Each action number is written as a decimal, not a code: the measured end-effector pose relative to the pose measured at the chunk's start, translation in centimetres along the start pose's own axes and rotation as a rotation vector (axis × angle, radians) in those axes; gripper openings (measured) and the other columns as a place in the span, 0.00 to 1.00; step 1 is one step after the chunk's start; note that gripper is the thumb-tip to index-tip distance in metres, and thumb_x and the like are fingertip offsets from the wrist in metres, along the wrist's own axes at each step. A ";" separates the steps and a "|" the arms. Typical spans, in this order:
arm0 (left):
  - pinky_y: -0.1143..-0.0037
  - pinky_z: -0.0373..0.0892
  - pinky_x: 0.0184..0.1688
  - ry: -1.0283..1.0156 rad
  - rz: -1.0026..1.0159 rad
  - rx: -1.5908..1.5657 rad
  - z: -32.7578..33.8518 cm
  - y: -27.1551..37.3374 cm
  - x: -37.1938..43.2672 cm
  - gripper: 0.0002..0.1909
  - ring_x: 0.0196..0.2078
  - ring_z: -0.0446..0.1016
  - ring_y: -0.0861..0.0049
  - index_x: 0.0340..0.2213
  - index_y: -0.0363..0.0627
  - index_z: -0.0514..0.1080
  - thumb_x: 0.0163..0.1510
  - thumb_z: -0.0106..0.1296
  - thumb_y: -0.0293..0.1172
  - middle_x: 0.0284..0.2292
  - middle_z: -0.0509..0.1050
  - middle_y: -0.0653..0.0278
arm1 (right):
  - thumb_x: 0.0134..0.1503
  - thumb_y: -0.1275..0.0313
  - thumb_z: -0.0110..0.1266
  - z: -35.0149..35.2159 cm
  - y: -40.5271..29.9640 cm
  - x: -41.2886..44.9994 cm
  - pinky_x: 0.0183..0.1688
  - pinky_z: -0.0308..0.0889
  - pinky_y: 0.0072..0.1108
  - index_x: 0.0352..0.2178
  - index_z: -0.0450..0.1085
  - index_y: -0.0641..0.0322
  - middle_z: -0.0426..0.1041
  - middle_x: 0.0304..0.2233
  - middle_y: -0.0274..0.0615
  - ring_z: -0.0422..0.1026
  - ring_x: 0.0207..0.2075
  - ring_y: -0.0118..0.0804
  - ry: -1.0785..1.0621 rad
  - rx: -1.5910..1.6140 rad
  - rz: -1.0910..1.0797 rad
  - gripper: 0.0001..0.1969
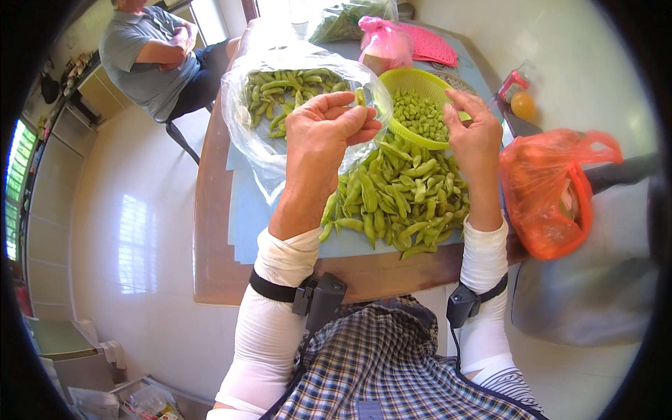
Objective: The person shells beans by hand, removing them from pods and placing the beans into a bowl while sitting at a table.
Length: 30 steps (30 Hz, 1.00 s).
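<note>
My left hand (336,118) pinches a green soybean pod (360,96) between thumb and fingers, above the right side of a clear plastic bag (239,134). Inside that open bag lie several edamame pods (275,86). Over the right rim of a yellow-green plastic colander (420,143) is my right hand (475,126), fingers curled towards the thumb; whether a bean is between them cannot be seen. Shelled green beans (417,113) cover the colander's bottom. A large heap of edamame pods (399,194) lies below both hands, on a blue sheet (252,220).
A red plastic bag (546,194) sits at the table's right side, near an orange fruit (523,106). Behind the colander are a pink bag (386,44) and a bag of greens (346,21). A seated person (152,58) with folded arms is beyond the wooden table's (212,262) left edge.
</note>
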<state>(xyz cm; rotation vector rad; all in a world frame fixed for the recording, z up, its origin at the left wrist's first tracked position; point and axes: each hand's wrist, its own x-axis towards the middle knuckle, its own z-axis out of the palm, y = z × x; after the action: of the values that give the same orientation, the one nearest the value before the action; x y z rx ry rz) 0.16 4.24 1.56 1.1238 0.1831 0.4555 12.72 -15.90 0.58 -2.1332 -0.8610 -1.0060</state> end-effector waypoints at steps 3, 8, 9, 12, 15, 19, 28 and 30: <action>0.73 0.78 0.41 -0.031 0.001 -0.012 -0.3 0.0 -0.1 0.18 0.36 0.80 0.60 0.45 0.22 0.64 0.55 0.54 0.19 0.35 0.77 0.44 | 0.53 0.74 0.57 0.0 -3.5 0.2 0.33 0.69 0.18 0.37 0.77 0.66 0.79 0.29 0.41 0.75 0.29 0.28 -0.032 0.364 0.300 0.10; 0.74 0.76 0.43 -0.111 -0.050 -0.016 0.4 -0.4 -0.1 0.21 0.38 0.79 0.64 0.46 0.20 0.64 0.51 0.54 0.15 0.38 0.77 0.44 | 0.55 0.75 0.58 -0.2 -6.2 -0.1 0.30 0.66 0.14 0.33 0.77 0.70 0.77 0.26 0.34 0.70 0.26 0.18 -0.308 0.743 0.451 0.07; 0.73 0.76 0.45 -0.137 -0.037 0.020 0.4 -0.5 -0.2 0.22 0.40 0.79 0.63 0.47 0.22 0.64 0.51 0.56 0.17 0.39 0.76 0.44 | 0.55 0.75 0.58 -0.2 -6.4 0.0 0.29 0.66 0.14 0.33 0.77 0.71 0.77 0.25 0.34 0.70 0.26 0.18 -0.362 0.736 0.449 0.07; 0.76 0.74 0.45 -0.140 0.043 0.169 0.9 -0.9 -0.3 0.25 0.39 0.78 0.68 0.48 0.21 0.64 0.49 0.58 0.17 0.41 0.77 0.45 | 0.54 0.73 0.59 -0.1 -6.4 -0.2 0.28 0.66 0.14 0.32 0.77 0.72 0.77 0.24 0.34 0.69 0.25 0.19 -0.400 0.804 0.451 0.09; 0.77 0.73 0.45 -0.146 0.073 0.271 1.1 -1.2 -0.2 0.27 0.40 0.78 0.72 0.49 0.21 0.64 0.48 0.60 0.17 0.41 0.77 0.46 | 0.54 0.72 0.59 -0.2 -6.1 -0.2 0.28 0.65 0.14 0.32 0.77 0.72 0.76 0.24 0.34 0.69 0.25 0.19 -0.446 0.817 0.390 0.09; 0.77 0.74 0.44 -0.137 0.058 0.255 1.5 -0.8 -0.6 0.27 0.40 0.77 0.72 0.49 0.21 0.64 0.48 0.59 0.16 0.41 0.77 0.47 | 0.54 0.72 0.59 0.1 -6.1 -0.4 0.25 0.63 0.14 0.32 0.77 0.72 0.76 0.24 0.33 0.67 0.23 0.17 -0.467 0.869 0.414 0.09; 0.78 0.76 0.37 -0.155 0.098 0.127 1.6 -0.7 -0.9 0.24 0.35 0.78 0.76 0.47 0.25 0.68 0.46 0.56 0.15 0.35 0.78 0.51 | 0.57 0.69 0.56 -0.9 -5.7 0.0 0.20 0.63 0.12 0.32 0.74 0.66 0.73 0.24 0.33 0.69 0.22 0.20 -0.426 1.169 0.681 0.09; 0.77 0.77 0.33 -0.079 0.112 0.299 1.8 -0.7 -1.0 0.18 0.31 0.79 0.73 0.43 0.27 0.71 0.48 0.56 0.13 0.33 0.78 0.54 | 0.58 0.69 0.56 -1.0 -5.8 -0.1 0.21 0.64 0.13 0.32 0.74 0.66 0.74 0.24 0.33 0.69 0.22 0.20 -0.436 1.180 0.686 0.09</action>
<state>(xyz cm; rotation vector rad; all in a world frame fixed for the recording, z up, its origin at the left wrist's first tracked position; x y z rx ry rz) 0.14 2.06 1.66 1.4480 0.1209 0.4930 7.90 -13.22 2.47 -1.3674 -0.5736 0.3266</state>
